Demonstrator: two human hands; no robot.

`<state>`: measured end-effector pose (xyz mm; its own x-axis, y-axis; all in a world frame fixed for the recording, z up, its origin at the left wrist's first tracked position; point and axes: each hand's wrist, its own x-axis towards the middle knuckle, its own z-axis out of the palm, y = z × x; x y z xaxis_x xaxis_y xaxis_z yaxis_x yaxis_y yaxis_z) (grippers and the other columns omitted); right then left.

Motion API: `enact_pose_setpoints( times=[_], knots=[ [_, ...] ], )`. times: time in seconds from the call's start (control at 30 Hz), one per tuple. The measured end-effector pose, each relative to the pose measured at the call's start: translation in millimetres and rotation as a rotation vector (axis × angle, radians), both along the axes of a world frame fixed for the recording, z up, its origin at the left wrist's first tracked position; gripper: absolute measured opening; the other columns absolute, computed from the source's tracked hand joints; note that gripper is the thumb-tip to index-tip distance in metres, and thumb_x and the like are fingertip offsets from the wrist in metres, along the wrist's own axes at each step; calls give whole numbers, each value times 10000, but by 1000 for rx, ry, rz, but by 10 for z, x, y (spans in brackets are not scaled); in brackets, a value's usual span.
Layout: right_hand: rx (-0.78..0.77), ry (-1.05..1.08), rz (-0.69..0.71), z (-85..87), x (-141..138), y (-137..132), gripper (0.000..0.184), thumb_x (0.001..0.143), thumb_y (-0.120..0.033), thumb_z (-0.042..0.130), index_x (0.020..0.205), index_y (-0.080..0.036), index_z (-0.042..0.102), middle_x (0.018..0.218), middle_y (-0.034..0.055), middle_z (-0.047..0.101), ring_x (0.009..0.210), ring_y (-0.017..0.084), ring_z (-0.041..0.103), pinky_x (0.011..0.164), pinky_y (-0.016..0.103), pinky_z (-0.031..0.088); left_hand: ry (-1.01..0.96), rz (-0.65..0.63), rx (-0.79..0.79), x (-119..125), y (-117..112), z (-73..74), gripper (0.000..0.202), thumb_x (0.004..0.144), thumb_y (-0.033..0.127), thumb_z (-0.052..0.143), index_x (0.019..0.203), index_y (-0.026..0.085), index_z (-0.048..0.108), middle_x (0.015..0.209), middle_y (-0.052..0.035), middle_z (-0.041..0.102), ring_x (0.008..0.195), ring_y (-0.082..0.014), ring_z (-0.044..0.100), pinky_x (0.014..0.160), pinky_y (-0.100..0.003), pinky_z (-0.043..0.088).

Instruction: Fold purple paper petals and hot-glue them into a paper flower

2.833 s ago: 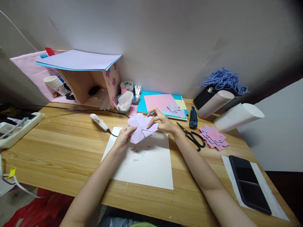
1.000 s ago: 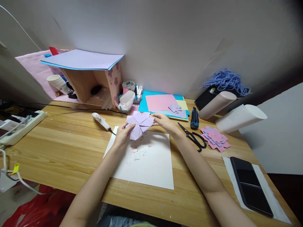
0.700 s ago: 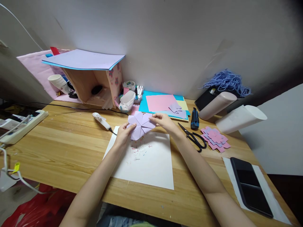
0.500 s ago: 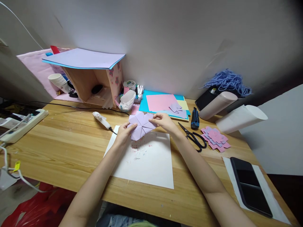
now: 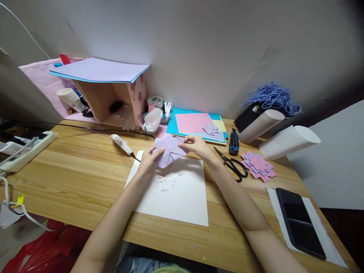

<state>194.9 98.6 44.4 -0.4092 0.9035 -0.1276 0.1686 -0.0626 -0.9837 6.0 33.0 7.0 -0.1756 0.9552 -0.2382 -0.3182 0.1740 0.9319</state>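
Between my hands is a lavender paper flower [image 5: 170,151] with creases running out from its middle. My left hand [image 5: 148,158] pinches its left edge, thumb on top. At its right edge, my right hand [image 5: 196,146] grips a petal between thumb and fingers. The flower is held over the far part of a white sheet [image 5: 179,201] marked with reddish smears. A white glue gun [image 5: 122,144] lies to the left of my left hand. Black scissors [image 5: 231,163] rest right of my right forearm, beside a layered pink and lavender paper flower [image 5: 258,166].
A wooden box [image 5: 99,98] topped with lavender card stands back left. Coloured paper sheets [image 5: 192,123] lie at the back, near a blue utility knife [image 5: 234,142]. Paper rolls [image 5: 290,142] and blue yarn [image 5: 273,99] are back right; a phone [image 5: 300,223] lies front right.
Both hands keep the same hold on the lavender paper flower. The whole view has shifted very slightly; nothing on the table has visibly moved.
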Motion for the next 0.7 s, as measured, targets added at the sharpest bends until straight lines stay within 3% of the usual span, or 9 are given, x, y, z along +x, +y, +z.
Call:
enact_pose_setpoints(
  times=[0.27,0.4,0.57,0.7],
  knots=[
    [-4,-3,28,36,-83,-74,357,533,-417,730,600,-157,495,537,-41,481,507,91,472,506,233,360,121,55,-41,30,-62,48,477,488,344,802,890,116,682,932,-105,687,790,-214,619,693,-290,465],
    [-25,-19,69,3,-152,-139,378,537,-444,727,613,-159,490,539,-37,499,495,82,453,484,222,324,130,-4,-62,-23,-167,82,450,489,334,804,859,109,681,885,-102,691,774,-223,620,675,-291,467],
    [-32,4,192,-98,-314,-265,362,558,-437,728,648,-148,530,570,-21,542,521,89,487,495,223,363,221,-13,-82,-204,-415,108,460,464,317,817,856,120,678,841,-85,691,739,-215,620,633,-277,466],
    [-4,21,298,-101,-410,-373,347,639,-420,690,832,-141,615,834,69,647,736,159,599,657,289,470,355,99,-76,-521,-758,103,395,447,297,820,778,127,689,771,-74,688,685,-209,614,589,-266,457]
  ],
)
